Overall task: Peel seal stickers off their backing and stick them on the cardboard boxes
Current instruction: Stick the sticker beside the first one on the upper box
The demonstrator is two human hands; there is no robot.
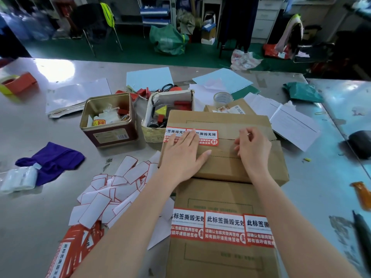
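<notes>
Three seal stickers (221,227) line the near box (218,257); discarded backings (112,189) pile left. On the far box (222,155), two stickers (208,137): left hand (182,153) presses flat, fingers released; right hand (253,145) fingers curled, empty. Tin (109,119) beyond on table (40,137).

Bare table (313,177) right of boxes; left blocked: backing scraps (112,193), tin (109,119).

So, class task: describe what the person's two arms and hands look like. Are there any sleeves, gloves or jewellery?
Both forearms are bare up to the frame edge: no sleeves or gloves show. The left hand shows no ring or watch. The right hand is also ungloved, with no watch; a small glint near its fingers is too unclear to identify.
</notes>
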